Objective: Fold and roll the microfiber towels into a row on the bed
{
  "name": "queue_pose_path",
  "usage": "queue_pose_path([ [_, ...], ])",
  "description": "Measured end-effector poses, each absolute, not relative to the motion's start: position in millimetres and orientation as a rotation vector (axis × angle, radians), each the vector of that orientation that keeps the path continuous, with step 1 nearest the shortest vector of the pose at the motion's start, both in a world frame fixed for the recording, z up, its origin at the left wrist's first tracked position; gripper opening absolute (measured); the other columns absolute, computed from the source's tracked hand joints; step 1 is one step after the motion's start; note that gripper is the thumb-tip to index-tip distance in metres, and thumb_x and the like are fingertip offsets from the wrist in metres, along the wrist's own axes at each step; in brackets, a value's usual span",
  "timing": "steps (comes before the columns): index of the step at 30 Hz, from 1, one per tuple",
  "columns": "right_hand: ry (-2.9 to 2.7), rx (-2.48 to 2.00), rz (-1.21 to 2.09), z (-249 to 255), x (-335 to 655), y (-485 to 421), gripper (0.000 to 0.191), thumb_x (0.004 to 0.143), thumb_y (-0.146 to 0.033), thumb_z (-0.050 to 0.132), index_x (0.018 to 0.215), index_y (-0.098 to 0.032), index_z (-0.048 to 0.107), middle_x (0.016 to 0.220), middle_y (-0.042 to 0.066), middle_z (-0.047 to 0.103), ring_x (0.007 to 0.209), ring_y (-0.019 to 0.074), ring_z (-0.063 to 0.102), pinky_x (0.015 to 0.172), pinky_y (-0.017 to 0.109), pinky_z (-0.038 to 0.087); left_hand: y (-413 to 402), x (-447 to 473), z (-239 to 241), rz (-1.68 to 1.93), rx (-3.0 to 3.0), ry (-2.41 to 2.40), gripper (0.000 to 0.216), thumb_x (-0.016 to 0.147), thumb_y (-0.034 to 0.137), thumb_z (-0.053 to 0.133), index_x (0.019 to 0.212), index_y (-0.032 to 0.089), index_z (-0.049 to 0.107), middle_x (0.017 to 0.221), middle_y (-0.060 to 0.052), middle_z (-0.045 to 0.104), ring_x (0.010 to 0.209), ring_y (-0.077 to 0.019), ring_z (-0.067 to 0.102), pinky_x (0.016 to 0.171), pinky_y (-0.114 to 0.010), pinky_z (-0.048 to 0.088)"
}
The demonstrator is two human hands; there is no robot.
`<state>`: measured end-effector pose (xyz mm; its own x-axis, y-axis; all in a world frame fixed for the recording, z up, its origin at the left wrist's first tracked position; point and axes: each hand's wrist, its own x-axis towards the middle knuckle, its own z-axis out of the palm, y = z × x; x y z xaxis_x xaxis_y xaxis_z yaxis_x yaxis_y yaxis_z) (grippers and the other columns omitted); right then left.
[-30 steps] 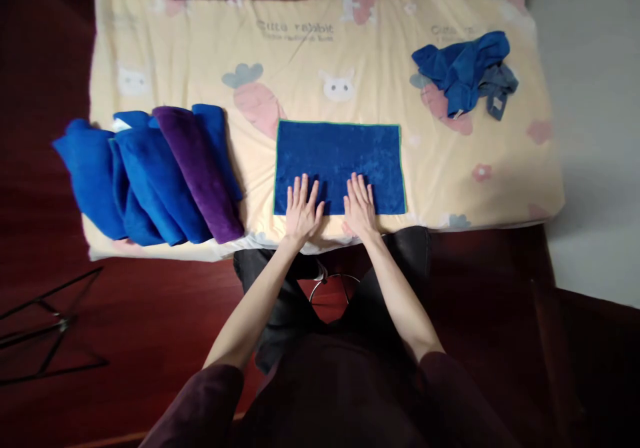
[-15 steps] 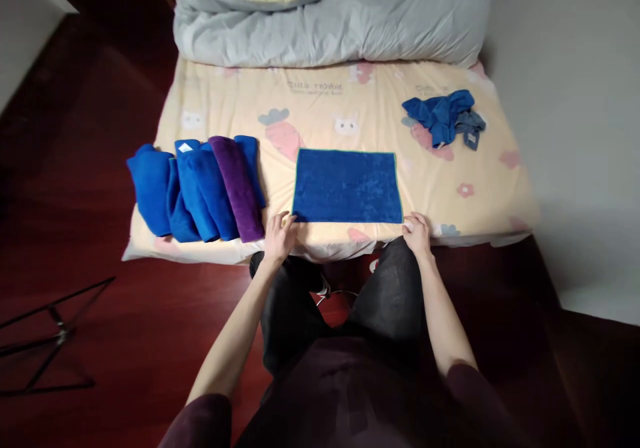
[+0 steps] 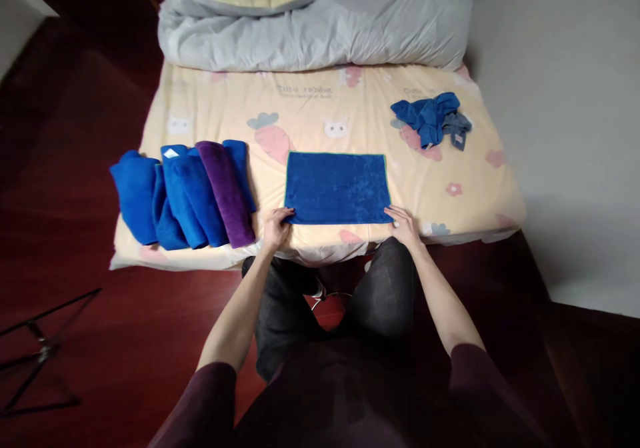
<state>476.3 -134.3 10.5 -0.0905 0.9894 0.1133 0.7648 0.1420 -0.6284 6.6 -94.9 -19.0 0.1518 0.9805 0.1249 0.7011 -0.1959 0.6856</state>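
A blue towel [image 3: 336, 187] with a thin green edge lies flat as a rectangle on the bed in front of me. My left hand [image 3: 276, 229] is closed on its near left corner, fingertips resting over the cloth. At the near right corner, my right hand [image 3: 403, 225] grips the towel the same way, its thumb low by the edge. To the left of the towel lies a row of several rolled or folded blue towels [image 3: 187, 198], with a purple towel [image 3: 227, 195] among them.
Farther right on the patterned bed sheet [image 3: 465, 161] sits a crumpled blue cloth [image 3: 427, 116] beside a grey-blue cloth [image 3: 456, 129]. A grey quilt [image 3: 310, 35] is bunched across the back. Black tripod legs [image 3: 43, 351] stand on the floor at left.
My fingers have moved from the outer tips of the near corners inward onto the towel, whose near edge they now overlap. The whole view has shifted slightly.
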Motion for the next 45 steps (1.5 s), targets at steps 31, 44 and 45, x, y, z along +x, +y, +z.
queue_pose_path([
  [31,-1.588,-1.595,0.735,-15.2,488.3,-123.1,0.045,0.08,-0.003,0.057,0.106,-0.02,0.089,0.122,0.006,0.085,0.124,0.0257,0.079,0.12,0.044,0.059,-83.9,-10.4,-41.2,1.162,1.605,1.352,0.041,0.086,0.048,0.08,0.115,0.02,0.085,0.134,-0.015,0.079,0.137,-0.0325,0.071,0.127,-0.053,0.05],
  [44,-1.434,-1.682,0.793,-24.6,490.8,-118.7,0.037,0.081,-0.012,0.057,0.101,-0.019,0.087,0.113,0.009,0.086,0.102,0.0244,0.08,0.102,0.039,0.063,-78.3,-11.7,-54.8,1.093,1.483,1.476,0.033,0.089,0.045,0.075,0.104,0.019,0.089,0.109,-0.013,0.085,0.102,-0.0268,0.081,0.097,-0.039,0.065],
  [45,-1.404,-1.702,0.789,-23.6,490.1,-121.0,0.034,0.081,-0.013,0.058,0.099,-0.018,0.086,0.11,0.009,0.086,0.097,0.0243,0.079,0.099,0.04,0.063,-80.6,-11.4,-52.6,1.085,1.469,1.501,0.032,0.088,0.043,0.075,0.103,0.019,0.089,0.107,-0.012,0.085,0.1,-0.0265,0.081,0.095,-0.039,0.065],
])
